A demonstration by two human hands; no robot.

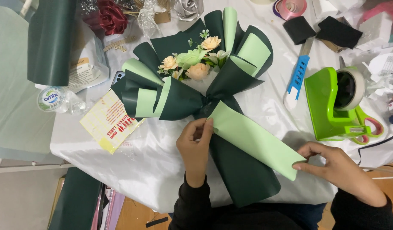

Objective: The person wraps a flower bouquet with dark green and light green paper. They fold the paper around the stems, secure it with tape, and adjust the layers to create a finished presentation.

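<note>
Left hand (pixel 195 142) and right hand (pixel 337 166), fingers pinched on opposite ends of light green paper strip (pixel 251 138), below bouquet (pixel 196 64).

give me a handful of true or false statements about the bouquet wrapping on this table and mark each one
1. The left hand pinches the light green paper strip near the bouquet's waist. True.
2. The right hand holds scissors. False: it grips the strip's far end; the scissors lie by the tape dispenser.
3. The bouquet is wrapped in dark green and light green paper. True.
4. The tape dispenser is red. False: it is bright green.
5. The blue utility knife lies left of the bouquet. False: it lies to its right.
</note>
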